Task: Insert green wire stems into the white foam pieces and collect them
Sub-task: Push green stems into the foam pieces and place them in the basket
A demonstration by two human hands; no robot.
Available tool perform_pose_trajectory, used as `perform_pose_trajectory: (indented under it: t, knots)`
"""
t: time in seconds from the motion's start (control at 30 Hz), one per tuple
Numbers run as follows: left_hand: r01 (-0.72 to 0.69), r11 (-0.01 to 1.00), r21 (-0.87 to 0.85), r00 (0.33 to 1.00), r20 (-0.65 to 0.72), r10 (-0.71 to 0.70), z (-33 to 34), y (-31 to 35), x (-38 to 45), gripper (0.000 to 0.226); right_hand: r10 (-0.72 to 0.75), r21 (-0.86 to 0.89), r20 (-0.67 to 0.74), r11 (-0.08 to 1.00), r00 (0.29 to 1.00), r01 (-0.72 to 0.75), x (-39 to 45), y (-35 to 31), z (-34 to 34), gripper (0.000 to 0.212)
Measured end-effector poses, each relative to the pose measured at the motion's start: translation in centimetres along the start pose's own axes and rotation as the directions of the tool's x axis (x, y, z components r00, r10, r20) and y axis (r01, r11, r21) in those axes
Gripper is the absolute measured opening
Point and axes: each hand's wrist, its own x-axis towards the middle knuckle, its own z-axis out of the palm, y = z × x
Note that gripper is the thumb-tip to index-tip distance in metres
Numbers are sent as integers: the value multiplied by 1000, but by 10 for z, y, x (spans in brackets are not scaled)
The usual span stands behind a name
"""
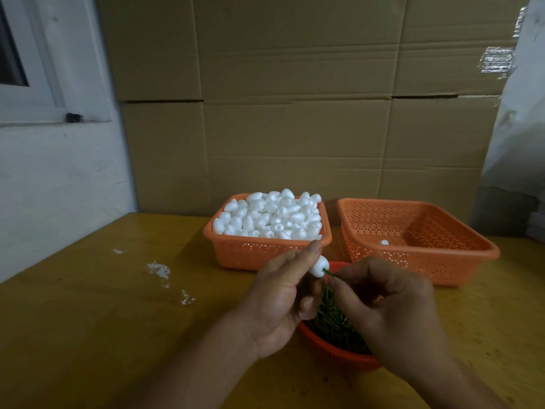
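1. The left hand [283, 293] pinched a small white egg-shaped foam piece [318, 266] between thumb and fingertips, held above the round orange basket of green wire stems [333, 323] near the table's front edge; its other fingers curled loosely beneath.
2. The right hand [392, 305] pinched a thin green wire stem [328, 273] between thumb and forefinger; the stem's tip met the foam piece's lower end, and whether it had entered could not be told.
3. The square orange perforated basket heaped with white foam pieces [267, 252] stood toward the back edge of the yellow-brown wooden table [88, 305]; just beside it on the right stood a second square orange perforated basket [418, 261], with one white foam piece [384, 242] in it.
4. The foam looked very light and soft enough to dent or crumble; it seemed best gripped round its widest part, gently, with the end left bare for the wire.
5. The stem looked thin and bendable; holding it close to the tip, as here, would likely keep it from buckling while being pushed.
6. White crumbs [159, 270] lay on the table toward its left edge; flattened brown cardboard [295, 98] stood behind the baskets.
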Motion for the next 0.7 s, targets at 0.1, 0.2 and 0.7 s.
perform_pose_trajectory:
  t: [0.1, 0.2, 0.7]
  knots:
    - [-31, 998, 51, 999, -22, 32, 2, 0, -1, 39, -18, -36, 14, 999, 1000, 18, 0, 0, 0, 7]
    - [-78, 993, 93, 996, -39, 82, 4, -1, -2, 31, -29, -99, 26, 995, 999, 32, 0, 1, 0, 7]
    - [-243, 952, 186, 968, -12, 250, 6, -4, -2, 17, 8, -120, -6, 993, 1000, -9, -1, -1, 0, 15]
